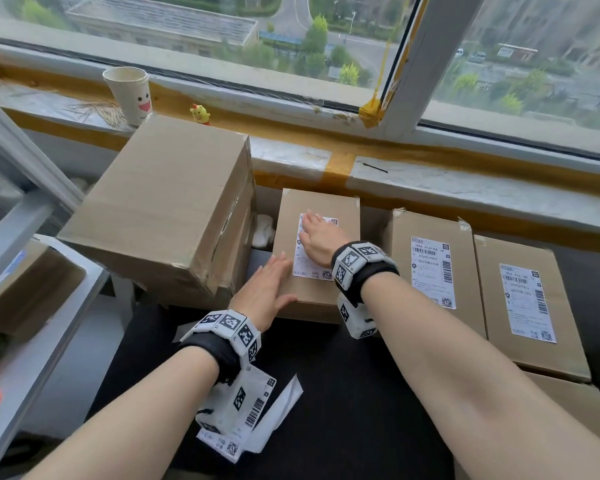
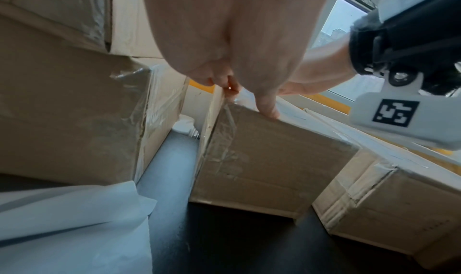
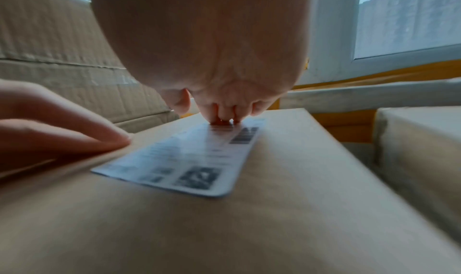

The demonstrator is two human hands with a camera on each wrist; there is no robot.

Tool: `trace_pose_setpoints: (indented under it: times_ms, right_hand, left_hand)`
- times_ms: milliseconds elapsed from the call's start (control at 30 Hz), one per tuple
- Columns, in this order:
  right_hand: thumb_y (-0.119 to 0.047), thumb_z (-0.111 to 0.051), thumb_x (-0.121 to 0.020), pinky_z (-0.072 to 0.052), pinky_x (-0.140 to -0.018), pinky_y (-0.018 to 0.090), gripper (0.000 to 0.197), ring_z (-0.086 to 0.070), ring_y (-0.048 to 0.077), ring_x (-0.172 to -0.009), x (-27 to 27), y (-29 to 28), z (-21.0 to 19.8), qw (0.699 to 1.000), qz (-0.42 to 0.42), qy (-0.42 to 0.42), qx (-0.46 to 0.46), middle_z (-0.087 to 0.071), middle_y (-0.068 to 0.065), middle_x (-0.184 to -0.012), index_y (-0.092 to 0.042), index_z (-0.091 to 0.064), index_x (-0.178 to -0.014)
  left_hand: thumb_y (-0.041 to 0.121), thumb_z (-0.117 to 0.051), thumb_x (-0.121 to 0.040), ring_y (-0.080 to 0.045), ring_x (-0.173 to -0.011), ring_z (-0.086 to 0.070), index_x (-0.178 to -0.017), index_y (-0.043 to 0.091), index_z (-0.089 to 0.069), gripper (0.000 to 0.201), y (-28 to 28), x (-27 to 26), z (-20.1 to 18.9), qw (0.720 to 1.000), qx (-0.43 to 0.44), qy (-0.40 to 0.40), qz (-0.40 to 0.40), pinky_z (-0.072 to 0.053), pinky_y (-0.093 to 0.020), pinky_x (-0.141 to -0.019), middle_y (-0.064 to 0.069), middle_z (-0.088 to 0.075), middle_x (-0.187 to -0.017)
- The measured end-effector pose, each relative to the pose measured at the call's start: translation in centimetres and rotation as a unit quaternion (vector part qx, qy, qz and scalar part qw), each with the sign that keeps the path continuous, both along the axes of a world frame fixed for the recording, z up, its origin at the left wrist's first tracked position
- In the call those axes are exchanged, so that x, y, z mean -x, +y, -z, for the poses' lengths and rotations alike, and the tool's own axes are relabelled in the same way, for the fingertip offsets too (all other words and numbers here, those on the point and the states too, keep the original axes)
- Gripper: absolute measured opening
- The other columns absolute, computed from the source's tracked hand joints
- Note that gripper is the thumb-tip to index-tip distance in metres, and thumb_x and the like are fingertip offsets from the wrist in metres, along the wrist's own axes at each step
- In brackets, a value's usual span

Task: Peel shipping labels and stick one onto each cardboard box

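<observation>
A small cardboard box (image 1: 340, 209) stands in the middle, below the window sill. A white shipping label (image 1: 309, 268) lies flat on its top. My right hand (image 1: 317, 237) lies flat on the label and presses it with straight fingers (image 3: 224, 118); the label (image 3: 189, 160) looks stuck down. My left hand (image 1: 269, 282) rests open on the box's near left corner, fingers straight, thumb (image 2: 267, 105) on the top edge. Two more boxes to the right carry labels (image 1: 432, 271) (image 1: 527, 303). A large unlabelled box (image 1: 163, 202) sits left. Spare labels and backing paper (image 1: 257, 414) lie on the dark surface near me.
A paper cup (image 1: 129, 93) and a small yellow toy (image 1: 200, 114) stand on the window sill (image 1: 465, 181). A metal shelf (image 1: 25, 209) holding an open box (image 1: 28, 289) is at the left. A white object (image 1: 262, 230) is wedged between the large and small boxes.
</observation>
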State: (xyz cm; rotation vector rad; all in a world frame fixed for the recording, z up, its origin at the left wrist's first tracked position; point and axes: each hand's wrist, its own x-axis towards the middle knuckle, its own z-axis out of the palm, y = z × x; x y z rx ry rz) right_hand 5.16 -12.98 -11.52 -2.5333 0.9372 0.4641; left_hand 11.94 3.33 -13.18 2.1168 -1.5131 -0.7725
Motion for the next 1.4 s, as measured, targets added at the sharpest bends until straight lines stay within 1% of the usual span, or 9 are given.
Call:
trace_pose_setpoints:
  times_ms: [133, 233, 333, 500, 600, 800, 967, 1200, 1400]
  right_hand:
    - [-0.022, -0.021, -0.101, -0.007, -0.119, 0.034, 0.054, -0.007, 0.023, -0.148, -1.0, 0.2, 0.0, 1.000, -0.012, -0.009, -0.002, -0.002, 0.013, -0.160, -0.002, -0.007, -0.149]
    - [-0.022, -0.022, -0.101, -0.006, -0.121, 0.034, 0.054, -0.006, 0.022, -0.148, 0.1, 0.8, 0.2, 1.000, -0.020, -0.009, -0.006, -0.003, 0.012, -0.160, -0.004, -0.006, -0.150]
    - [-0.023, -0.023, -0.101, -0.005, -0.121, 0.034, 0.055, -0.004, 0.020, -0.148, 1.7, 3.0, 0.6, 0.999, -0.031, -0.012, -0.014, -0.002, 0.011, -0.160, -0.006, -0.006, -0.150]
    - [-0.023, -0.024, -0.101, -0.004, -0.120, 0.032, 0.054, -0.005, 0.019, -0.148, 4.4, 7.3, 0.6, 0.998, -0.032, -0.044, -0.019, -0.004, 0.008, -0.160, -0.008, -0.008, -0.151]
    - [-0.024, -0.024, -0.102, -0.002, -0.119, 0.030, 0.054, -0.004, 0.018, -0.148, 5.6, 9.0, 0.5, 0.998, -0.039, -0.047, -0.015, -0.003, 0.008, -0.160, -0.009, -0.007, -0.151]
    - [-0.023, -0.021, -0.102, -0.002, -0.118, 0.027, 0.053, -0.006, 0.017, -0.148, 9.1, 8.8, 0.5, 0.999, -0.008, -0.026, 0.026, -0.004, 0.008, -0.160, -0.008, -0.007, -0.151]
    - [-0.025, -0.019, -0.102, -0.006, -0.121, 0.031, 0.052, -0.005, 0.015, -0.148, 10.1, 8.1, 0.7, 0.999, 0.018, -0.010, 0.027, -0.004, 0.005, -0.161, -0.009, -0.007, -0.151]
    - [-0.029, -0.018, -0.102, -0.005, -0.121, 0.031, 0.054, -0.005, 0.017, -0.148, 8.3, 6.4, 0.9, 0.999, 0.040, -0.001, 0.027, -0.004, 0.007, -0.160, -0.007, -0.007, -0.151]
    - [-0.028, -0.019, -0.102, -0.006, -0.121, 0.033, 0.055, -0.005, 0.019, -0.148, 6.5, 3.1, 0.0, 0.999, 0.039, 0.030, 0.015, -0.001, 0.008, -0.160, -0.007, -0.003, -0.150]
  left_hand:
    - [0.027, -0.057, -0.090, -0.015, -0.146, -0.011, -0.149, 0.015, -0.015, 0.073, -0.1, 0.0, -0.2, 1.000, -0.018, 0.008, -0.021, -0.004, -0.023, -0.116, -0.004, -0.015, -0.158]
    - [0.030, -0.057, -0.090, -0.021, -0.146, -0.016, -0.150, 0.016, -0.011, 0.076, 0.0, 0.2, -0.5, 0.998, -0.045, 0.020, -0.043, -0.011, -0.028, -0.116, -0.005, -0.014, -0.158]
    - [0.031, -0.057, -0.089, -0.024, -0.143, -0.022, -0.149, 0.015, -0.011, 0.077, -0.1, 0.2, -0.4, 0.997, -0.057, 0.016, -0.047, -0.019, -0.033, -0.115, -0.005, -0.020, -0.157]
    - [0.027, -0.057, -0.090, -0.025, -0.140, -0.029, -0.147, 0.008, -0.013, 0.075, -0.3, 0.2, -0.5, 0.998, -0.056, -0.001, -0.023, -0.019, -0.031, -0.114, -0.010, -0.028, -0.153]
    - [0.026, -0.056, -0.090, -0.028, -0.139, -0.030, -0.147, 0.010, -0.015, 0.072, -0.3, 0.0, -0.3, 0.998, -0.055, -0.018, -0.014, -0.022, -0.035, -0.113, -0.011, -0.029, -0.152]
    - [0.033, -0.045, -0.095, -0.022, -0.148, -0.004, -0.149, 0.020, -0.020, 0.061, -0.6, -0.4, 0.5, 0.992, -0.066, -0.084, 0.063, -0.006, -0.034, -0.118, -0.010, -0.005, -0.159]
    - [0.032, -0.046, -0.095, -0.024, -0.148, -0.002, -0.148, 0.023, -0.022, 0.059, -1.0, -0.4, 0.7, 0.991, -0.077, -0.089, 0.068, -0.005, -0.035, -0.118, -0.011, -0.002, -0.159]
    - [0.033, -0.047, -0.095, -0.022, -0.148, -0.001, -0.148, 0.024, -0.022, 0.059, -1.1, -0.4, 0.3, 0.989, -0.093, -0.094, 0.070, -0.002, -0.035, -0.118, -0.010, -0.001, -0.159]
    - [0.033, -0.051, -0.092, -0.020, -0.148, -0.001, -0.145, 0.026, -0.030, 0.057, -1.2, -0.4, -0.3, 0.991, -0.091, -0.077, 0.056, 0.001, -0.033, -0.118, -0.007, -0.003, -0.160]
